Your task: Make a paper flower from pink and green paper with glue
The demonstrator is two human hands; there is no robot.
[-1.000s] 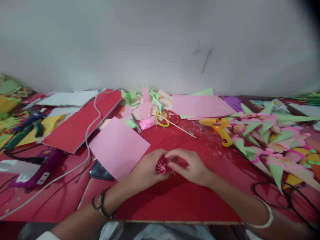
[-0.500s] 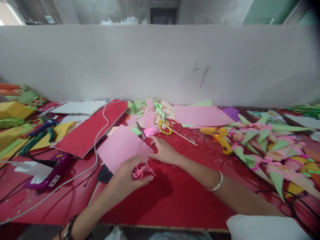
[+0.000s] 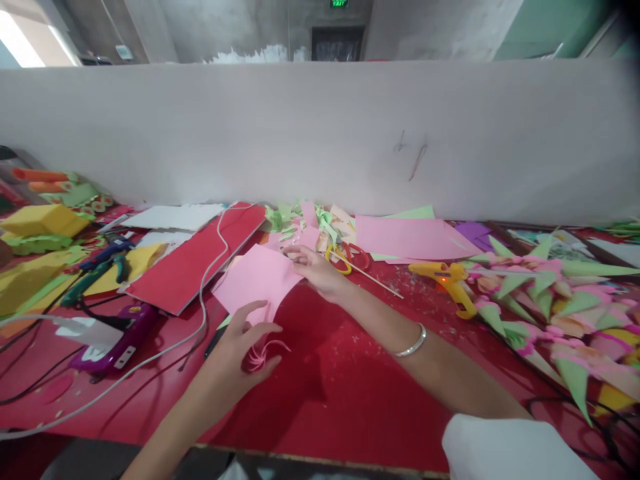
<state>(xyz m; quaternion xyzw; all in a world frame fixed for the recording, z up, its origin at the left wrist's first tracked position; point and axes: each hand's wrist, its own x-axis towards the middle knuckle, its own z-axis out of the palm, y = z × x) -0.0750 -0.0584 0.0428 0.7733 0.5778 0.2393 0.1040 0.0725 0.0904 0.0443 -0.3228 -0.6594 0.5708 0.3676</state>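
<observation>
Holds the two hands well apart above the red table. Keeps clasped within the curve of the left hand, low and near the table's front edge, a curled pink piece, with thin strips fanned in a swirl and one tip pointing right. Pinches the upper right edge of a pink sheet with the right hand, bowing the paper slightly. Cannot tell of any contact between left fingertips and sheet. Wears a silvery bangle on the right wrist. Shows, just right of that hand, yellow and red scissor handles with a thin stick; farther right, a yellow glue gun, lit by a small orange light, beside heaped paper flowers. Has, to the left, a red board crossed by a white cable, and a purple power strip.
</observation>
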